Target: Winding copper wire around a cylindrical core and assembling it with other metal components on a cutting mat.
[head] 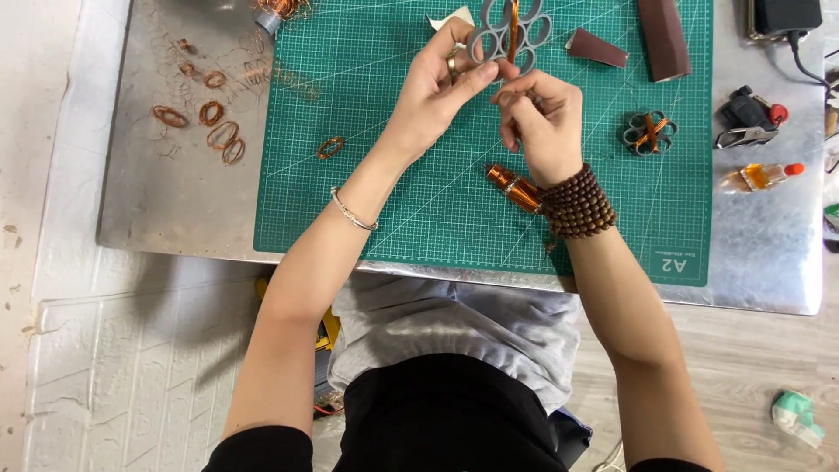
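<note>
fingers of the left hand pinch the grey plastic ring-cluster frame above the green gridded cutting mat.
the left thumb and forefinger are closed on the frame's lower edge, holding it up over the far middle of the mat, a strand of copper wire wound across its centre. the right hand is curled just beside the left hand, fingertips nearly closed below the frame; whether they grip a wire end is too fine to tell. a small orange spool of copper wire lies on the mat by the right wrist, touching its wooden bead bracelet. a second grey ring frame wrapped in copper sits to the right on the mat, and loose copper wire loops lie on the metal tabletop to the left.
</note>
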